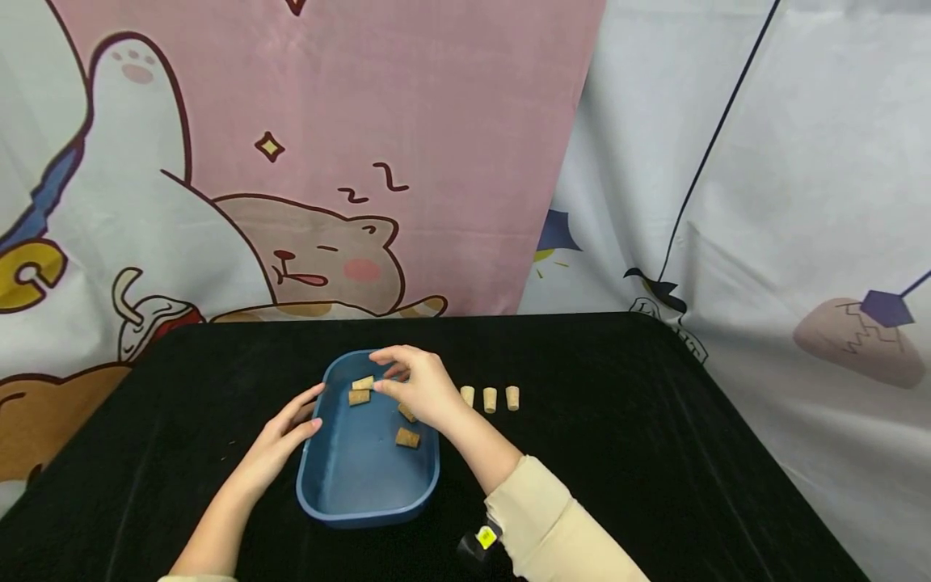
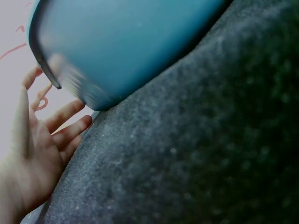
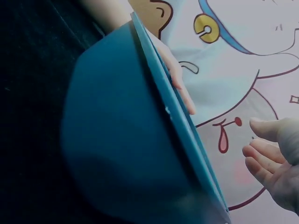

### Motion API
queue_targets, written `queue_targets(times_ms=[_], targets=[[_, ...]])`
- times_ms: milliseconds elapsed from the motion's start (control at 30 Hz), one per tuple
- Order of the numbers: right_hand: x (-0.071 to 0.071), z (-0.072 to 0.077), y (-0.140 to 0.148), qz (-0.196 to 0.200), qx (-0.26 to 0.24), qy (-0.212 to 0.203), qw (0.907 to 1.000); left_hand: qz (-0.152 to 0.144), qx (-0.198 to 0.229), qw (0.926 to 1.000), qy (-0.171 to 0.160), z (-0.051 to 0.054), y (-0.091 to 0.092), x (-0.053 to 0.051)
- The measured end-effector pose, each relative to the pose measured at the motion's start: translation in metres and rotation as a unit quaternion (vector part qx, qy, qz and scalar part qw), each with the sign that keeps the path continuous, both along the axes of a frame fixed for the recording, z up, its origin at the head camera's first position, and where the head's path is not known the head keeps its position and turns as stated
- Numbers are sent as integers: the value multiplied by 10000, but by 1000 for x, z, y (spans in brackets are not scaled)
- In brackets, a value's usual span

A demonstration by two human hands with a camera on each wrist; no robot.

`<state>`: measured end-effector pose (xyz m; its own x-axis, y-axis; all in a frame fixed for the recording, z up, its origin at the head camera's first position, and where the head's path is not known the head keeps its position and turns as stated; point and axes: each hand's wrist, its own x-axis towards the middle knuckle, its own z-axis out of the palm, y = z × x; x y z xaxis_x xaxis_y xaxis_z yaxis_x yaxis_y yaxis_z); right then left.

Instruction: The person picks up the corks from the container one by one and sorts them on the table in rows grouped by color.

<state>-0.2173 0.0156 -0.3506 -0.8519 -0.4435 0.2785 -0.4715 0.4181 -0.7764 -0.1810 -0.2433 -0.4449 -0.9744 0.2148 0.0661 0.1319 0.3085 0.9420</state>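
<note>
My left hand [image 1: 280, 436] rests its fingertips at the left rim of a blue rectangular tray [image 1: 364, 516]; in the left wrist view its loosely extended fingers [image 2: 70, 113] meet the tray's outer wall. Over the far right part of the tray hovers my right hand [image 1: 420, 388], thumb and index apart. Its thumb tip is beside a pale cork stopper [image 1: 363, 383] in the tray. A darker cork [image 1: 360, 398] lies just in front of that one. Two more corks, one partly behind the right hand [image 1: 407, 413] and one nearer [image 1: 407, 437], lie on the tray floor.
Right of the tray, three pale tapered corks [image 1: 490, 400] stand in a row on the black cloth-covered table [image 1: 618, 469]; the leftmost is partly covered by the right hand. A cartoon-printed curtain [image 1: 465, 162] hangs behind the table.
</note>
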Motion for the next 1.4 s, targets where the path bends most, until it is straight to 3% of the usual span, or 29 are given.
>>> queue_targets(times_ms=[267, 500, 833, 1400], targets=[[-19, -6, -19, -158, 82, -511, 9985, -19, 20, 10000, 38, -1, 0, 0], [-27, -12, -33, -433, 374, -981, 9935, -12, 19, 10000, 55, -1, -2, 0], [-34, -22, -37, -762, 100, -1599, 9841, -47, 10, 10000, 60, -2, -1, -2], [-44, -41, -51, -1192, 656, -1437, 9802, -56, 34, 9999, -144, 1, 0, 0]])
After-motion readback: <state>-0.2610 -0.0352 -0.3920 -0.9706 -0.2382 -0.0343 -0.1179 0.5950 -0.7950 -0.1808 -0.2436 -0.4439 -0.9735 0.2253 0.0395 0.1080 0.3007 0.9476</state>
